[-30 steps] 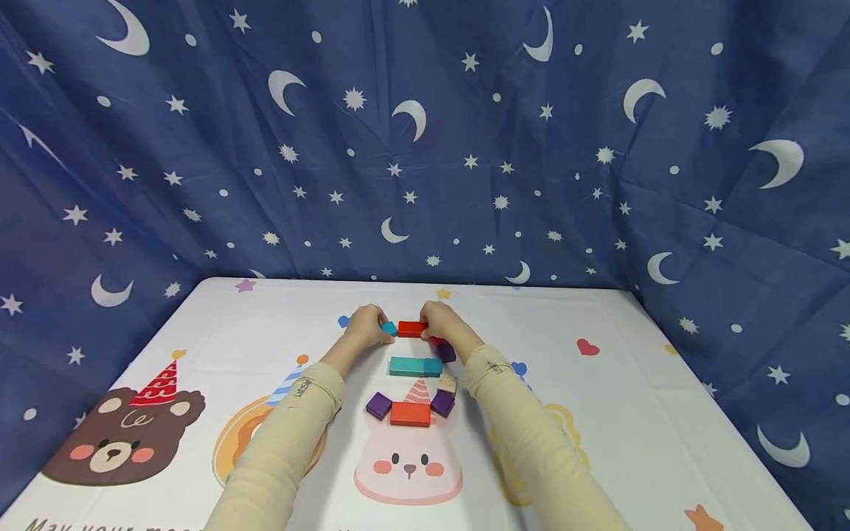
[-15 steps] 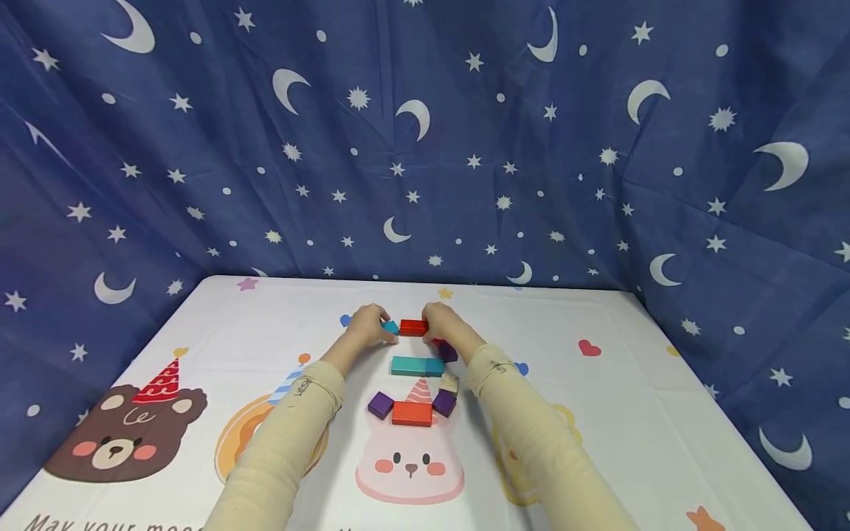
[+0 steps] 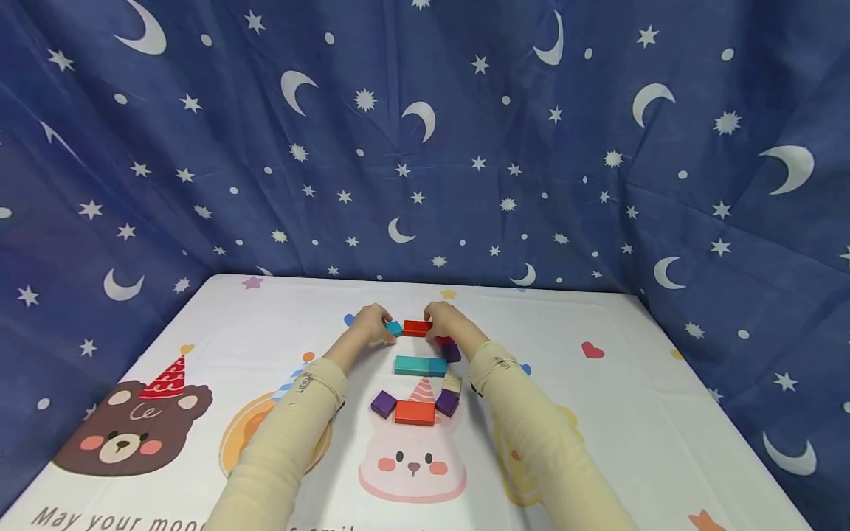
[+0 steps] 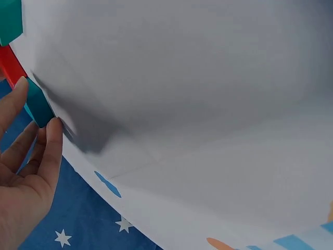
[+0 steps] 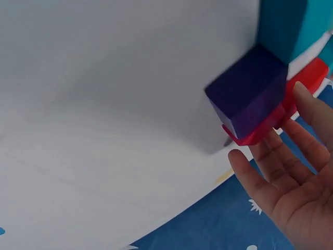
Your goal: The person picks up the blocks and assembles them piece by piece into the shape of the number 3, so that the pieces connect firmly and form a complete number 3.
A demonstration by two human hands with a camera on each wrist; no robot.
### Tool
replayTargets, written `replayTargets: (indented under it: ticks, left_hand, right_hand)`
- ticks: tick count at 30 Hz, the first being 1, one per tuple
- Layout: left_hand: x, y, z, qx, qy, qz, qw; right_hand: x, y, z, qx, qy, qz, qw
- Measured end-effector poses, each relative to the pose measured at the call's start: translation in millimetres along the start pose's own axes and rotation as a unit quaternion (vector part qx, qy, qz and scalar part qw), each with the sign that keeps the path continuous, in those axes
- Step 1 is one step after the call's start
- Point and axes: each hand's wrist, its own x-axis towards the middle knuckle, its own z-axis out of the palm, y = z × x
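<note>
In the head view my left hand (image 3: 372, 324) pinches a small teal block (image 3: 395, 329) between thumb and fingers. That block meets the left end of a red block (image 3: 416, 329). My right hand (image 3: 451, 321) holds the red block's right end, its thumb on the near side in the right wrist view. Beside this hand lie a crimson block (image 5: 260, 130) and a purple block (image 5: 248, 94), partly hidden by the hand in the head view. Nearer stand a long teal block (image 3: 410, 365) and a shorter blue-teal block (image 3: 437, 367), end to end.
A red block (image 3: 415, 413) lies nearer, between a left purple block (image 3: 384, 404) and a right purple block (image 3: 447, 403). A cream block (image 3: 452, 383) touches the right one. A starry blue curtain (image 3: 425, 221) hangs behind the table's far edge.
The head view has shifted slightly, so everything appears a little further right. Both hands keep the same hold, and the blocks show no clear movement among themselves.
</note>
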Motion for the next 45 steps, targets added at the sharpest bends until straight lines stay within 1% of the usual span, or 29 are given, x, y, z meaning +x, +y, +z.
replayTargets:
  ticks: [2,3,4,5,6,7,9,11,12,13,16,18,19,20,24,28,30,33,37,42,45]
  left_hand:
    - [-0.9,0.5,0.3,-0.004,-0.004,0.004,1.0]
    - [-1.2,0.6,0.2,-0.005,-0.005,0.006,1.0]
    - [-1.6,0.4,0.1,-0.005,-0.004,0.009,0.9999]
    - [-2.0,0.2,-0.3,-0.006,-0.004,0.011,0.9999]
    - [-2.4,-0.4,-0.9,-0.005,-0.002,0.015,0.9999]
    - [-3.0,-0.9,-1.8,-0.007,-0.001,0.019,0.9998]
    - [-4.4,-1.7,-4.2,-0.009,0.002,0.028,0.9996]
    - [-6.1,-1.8,-7.4,-0.016,0.006,0.036,0.9992]
    - [-7.0,-1.5,-9.0,-0.018,0.008,0.04,0.999]
    - [-8.1,-0.9,-10.9,-0.019,0.011,0.042,0.9988]
    - [-9.7,2.2,-16.8,-0.018,0.022,0.055,0.9981]
    - [-10.6,5.6,-21.7,-0.012,0.03,0.064,0.9974]
    - [-11.0,7.4,-24.4,-0.009,0.035,0.07,0.9969]
    - [-11.3,9.6,-27.4,-0.008,0.039,0.075,0.9964]
    - [-15.2,17.0,-40.4,0.001,0.054,0.097,0.9938]
    - [-21.1,19.2,-49.8,0.009,0.067,0.119,0.9906]
    - [-25.3,19.2,-53.5,0.011,0.075,0.128,0.9888]
    - [-33.1,19.9,-58.7,0.018,0.09,0.148,0.9847]
    - [-43.1,24.5,-67.6,0.035,0.1,0.175,0.9787]
    - [-57.3,31.1,-84.6,0.043,0.125,0.195,0.9718]
    - [-67.1,32.7,-93.9,0.045,0.14,0.207,0.9672]
  right_hand:
    - [-2.6,2,-2,0.013,-0.01,0.006,0.9999]
    - [1.5,6,-1,0.02,-0.014,0.007,0.9997]
    - [3.1,9,0,0.022,-0.01,0.004,0.9997]
    - [4.8,14,1,0.024,0.002,-0.005,0.9997]
    - [20.1,29,9,0.036,0.023,-0.034,0.9985]
    - [25.8,36,11,0.039,0.028,-0.037,0.9982]
    - [30.1,45,11,0.039,0.048,-0.045,0.9971]
    - [21.7,48,5,0.049,0.062,-0.046,0.9958]
    - [11.0,44,-2,0.054,0.067,-0.047,0.9951]
    - [-8.6,33,-13,0.048,0.063,-0.032,0.9964]
    - [-33.1,31,-27,0.053,0.083,-0.048,0.9939]
    - [-39.0,36,-33,0.052,0.095,-0.058,0.9924]
    - [-35.5,41,-33,0.053,0.098,-0.056,0.9921]
    - [-36.5,44,-37,0.059,0.099,-0.048,0.9922]
    - [-47.3,50,-50,0.058,0.124,-0.05,0.9893]
    - [-60.5,53,-59,0.071,0.152,-0.06,0.9839]
    - [-67.5,53,-63,0.082,0.166,-0.069,0.9803]
    - [-78.5,54,-70,0.089,0.192,-0.093,0.9729]
    - [-93.0,57,-81,0.093,0.227,-0.114,0.9629]
    - [-111.2,58,-96,0.104,0.254,-0.123,0.9537]
    - [-123.7,60,-100,0.111,0.274,-0.121,0.9478]
